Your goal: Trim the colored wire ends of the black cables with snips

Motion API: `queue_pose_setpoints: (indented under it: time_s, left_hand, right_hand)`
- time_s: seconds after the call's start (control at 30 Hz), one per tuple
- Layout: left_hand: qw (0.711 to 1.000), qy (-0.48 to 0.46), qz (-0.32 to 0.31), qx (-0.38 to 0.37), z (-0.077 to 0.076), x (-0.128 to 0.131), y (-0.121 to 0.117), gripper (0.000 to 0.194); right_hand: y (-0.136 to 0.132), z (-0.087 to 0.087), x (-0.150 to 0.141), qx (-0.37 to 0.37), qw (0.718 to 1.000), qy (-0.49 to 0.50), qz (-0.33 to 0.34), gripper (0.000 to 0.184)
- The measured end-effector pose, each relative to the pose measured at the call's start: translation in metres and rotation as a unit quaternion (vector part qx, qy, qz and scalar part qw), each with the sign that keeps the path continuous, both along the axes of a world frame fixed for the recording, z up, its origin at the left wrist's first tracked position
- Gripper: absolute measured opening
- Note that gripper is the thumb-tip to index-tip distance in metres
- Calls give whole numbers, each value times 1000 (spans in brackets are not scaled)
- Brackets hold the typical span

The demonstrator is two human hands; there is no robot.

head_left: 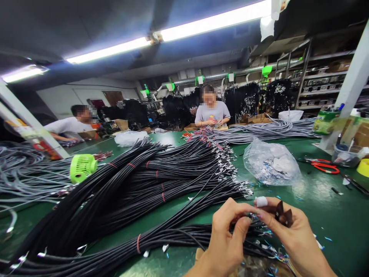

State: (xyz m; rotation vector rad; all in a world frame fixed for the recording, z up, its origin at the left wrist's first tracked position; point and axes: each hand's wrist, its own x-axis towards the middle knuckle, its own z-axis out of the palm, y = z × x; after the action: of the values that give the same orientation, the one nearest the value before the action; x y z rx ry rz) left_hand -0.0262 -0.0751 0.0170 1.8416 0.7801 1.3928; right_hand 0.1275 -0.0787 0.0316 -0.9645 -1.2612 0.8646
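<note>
Over a bundle of black cables (173, 235), my two hands meet at the fingertips. My left hand (227, 234) is closed in a pinch on what looks like the end of a black cable, mostly hidden by the fingers. My right hand (294, 231) has thumb and index finger pressed together at the same spot, the index tip wrapped in white tape. A dark brown tool with two pointed tips (283, 215) sticks out between its fingers; its exact kind is unclear. Stripped, coloured wire ends (278, 256) and small scraps lie below the hands.
A large pile of black cables (161, 175) tied with red bands covers the left and middle. Beyond my hands lies a clear plastic bag (271, 163) of scraps, with red-handled pliers (325, 166) to its right. Grey cables (268, 129) and two co-workers are farther back.
</note>
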Motion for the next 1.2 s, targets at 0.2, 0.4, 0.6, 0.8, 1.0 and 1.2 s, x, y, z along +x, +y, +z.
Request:
queue_pose_setpoints:
  time_s: [0.2,0.4,0.6,0.8,1.0,1.2]
  left_hand:
    - [1000,8,-3,4,1,0,-1,28]
    - [999,-35,-33,-19,-5,-1,1,24]
    - [997,-66,-49,0,-2,2,1,16]
    - [985,-135,-53,-93,4,0,0,8]
    - [984,-112,-67,-124,6,-4,4,19]
    - [991,-42,-59,-108,7,-7,4,20]
  right_hand:
    - [-1,1,-2,-6,1000,2,23,14]
    - [-5,-3,0,9,999,-35,27,17]
    - [-7,-2,-1,33,998,-60,-5,20]
    - [-3,-3,3,31,991,-124,-29,17]
    - [0,-7,10,58,988,-143,-8,17]
    - [-1,-7,6,119,980,-160,-26,16]
